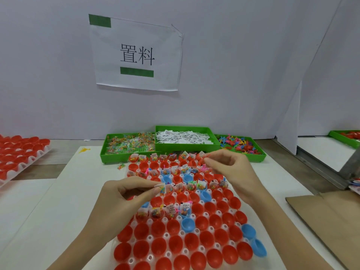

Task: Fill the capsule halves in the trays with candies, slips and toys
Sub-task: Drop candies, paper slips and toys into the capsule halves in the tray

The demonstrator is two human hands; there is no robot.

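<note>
Left hand over left-centre of white capsule tray, thumb & forefinger pinched on small candy packet w/ white slip, held just above a middle row of cups. Right hand further back & to the right, fingertips pinched on a thin red toy near tray's far right corner; other fingers loosely curled.

Tray packed w/ red capsule halves, a few blue capsule halves mixed in. Far rows & part of one middle row already loaded w/ packets, slips, toys; near rows bare inside.

Behind tray, three green bins side by side vs. the wall: candy bin on left, slip bin in middle, stacked slightly higher, toy bin on right w/ multicolour figures. One stray candy packet on the white mat betw. candy bin & tray. Yellow toy lying alone at mat's far left.

Second tray of red halves at far left, apart from mat. Cardboard sheet at right edge. Paper sign w/ green tape on wall above bins.
</note>
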